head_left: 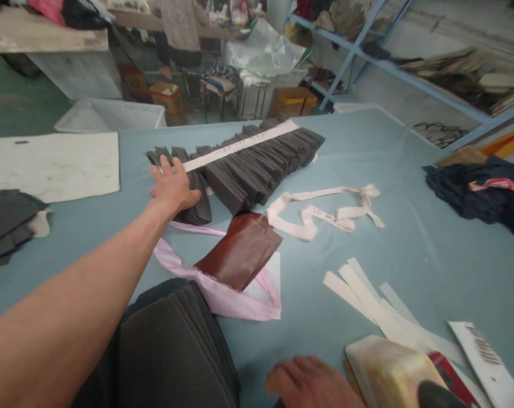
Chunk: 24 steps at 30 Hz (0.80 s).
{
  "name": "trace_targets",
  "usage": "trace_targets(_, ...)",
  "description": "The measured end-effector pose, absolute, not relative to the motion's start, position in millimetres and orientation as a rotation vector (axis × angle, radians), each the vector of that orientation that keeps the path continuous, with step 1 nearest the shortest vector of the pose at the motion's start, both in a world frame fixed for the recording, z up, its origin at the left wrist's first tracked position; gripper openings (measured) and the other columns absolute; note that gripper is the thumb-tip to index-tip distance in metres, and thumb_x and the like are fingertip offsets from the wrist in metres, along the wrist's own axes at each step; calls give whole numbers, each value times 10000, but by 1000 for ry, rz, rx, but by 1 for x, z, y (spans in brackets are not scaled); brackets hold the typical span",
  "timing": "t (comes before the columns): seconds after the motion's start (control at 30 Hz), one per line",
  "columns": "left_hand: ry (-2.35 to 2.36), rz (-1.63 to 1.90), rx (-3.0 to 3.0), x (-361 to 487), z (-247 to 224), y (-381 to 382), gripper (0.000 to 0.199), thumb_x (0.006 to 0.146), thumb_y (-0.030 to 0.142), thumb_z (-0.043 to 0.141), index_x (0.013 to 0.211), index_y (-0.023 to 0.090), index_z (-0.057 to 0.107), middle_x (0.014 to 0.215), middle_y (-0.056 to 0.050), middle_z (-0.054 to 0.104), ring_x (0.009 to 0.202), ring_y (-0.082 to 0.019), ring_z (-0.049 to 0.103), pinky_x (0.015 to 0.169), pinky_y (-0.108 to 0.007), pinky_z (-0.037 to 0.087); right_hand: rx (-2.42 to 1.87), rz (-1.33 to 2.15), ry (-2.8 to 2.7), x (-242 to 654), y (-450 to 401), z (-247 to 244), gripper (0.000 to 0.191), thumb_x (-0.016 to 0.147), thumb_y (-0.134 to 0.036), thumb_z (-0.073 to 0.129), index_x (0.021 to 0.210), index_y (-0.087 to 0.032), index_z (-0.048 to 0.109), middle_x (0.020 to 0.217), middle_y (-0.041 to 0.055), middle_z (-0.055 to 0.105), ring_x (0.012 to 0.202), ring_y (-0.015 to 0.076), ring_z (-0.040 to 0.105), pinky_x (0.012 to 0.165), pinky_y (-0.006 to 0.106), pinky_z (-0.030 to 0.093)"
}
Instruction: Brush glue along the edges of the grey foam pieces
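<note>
My left hand (pixel 172 182) reaches out over the table, fingers spread, resting on the near end of a row of dark grey fabric pieces (pixel 257 164). A long white strip with handwriting (pixel 243 145) lies across the row, its near end at my fingertips. My right hand (pixel 311 382) is low in the picture, smeared by motion, and its grip does not show clearly. It is between a large stack of dark grey pieces (pixel 167 345) and a yellowish block-shaped object (pixel 388 368). A brown leather-like piece (pixel 242 249) lies on a pink fabric band (pixel 235 303).
A tied cream strip (pixel 299 226) and several pale paper strips (pixel 362 292) lie on the right. A white board (pixel 52 167) and more grey pieces (pixel 10 224) are at left. Dark clothing (pixel 481 192) lies at the right edge. Blue shelving (pixel 410 71) stands behind.
</note>
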<state>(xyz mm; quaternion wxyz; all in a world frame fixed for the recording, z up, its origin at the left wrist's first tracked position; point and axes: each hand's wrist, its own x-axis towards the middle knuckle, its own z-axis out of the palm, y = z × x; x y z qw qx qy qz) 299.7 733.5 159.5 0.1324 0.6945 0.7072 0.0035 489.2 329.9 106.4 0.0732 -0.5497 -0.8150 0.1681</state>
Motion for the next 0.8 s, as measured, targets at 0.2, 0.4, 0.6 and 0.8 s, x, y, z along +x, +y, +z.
trace_targets(0.2, 2084, 12, 2060, 296, 151, 740, 1098, 887, 423, 704, 1724, 108, 66, 1806, -226, 2, 1659, -504, 83, 1237, -755, 377, -2108, 530, -1823, 491, 540, 196, 403, 991, -392, 703, 1351, -219, 650, 1250, 89, 790, 1157, 275, 752, 990, 386, 565)
trace_targets(0.4, 2100, 21, 2090, 293, 145, 739, 1050, 905, 420, 691, 1719, 109, 108, 1795, -261, 34, 1653, -514, 119, 1216, -757, 399, -2185, 192, -1831, 457, 634, 175, 441, 1030, -412, 696, 1376, -155, 606, 1357, 156, 721, 1256, 314, 675, 1016, 395, 541)
trace_targets(0.6, 2103, 11, 2094, 293, 144, 739, 1049, 909, 414, 694, 1720, 115, 99, 1793, -263, 17, 1655, -514, 114, 1202, -755, 416, -2283, 120, -1929, 444, 658, 174, 302, 1043, -310, 668, 1277, -125, 628, 1291, 190, 718, 1250, 336, 670, 985, 425, 564)
trace_targets(0.8, 2099, -14, 2076, 296, 149, 737, 1064, 910, 419, 692, 1720, 103, 79, 1800, -243, 7, 1659, -505, 102, 1199, -748, 429, -2258, 131, -2002, 431, 654, 168, 255, 1056, -323, 634, 1226, -133, 625, 1260, 196, 733, 1202, 312, 714, 929, 387, 586)
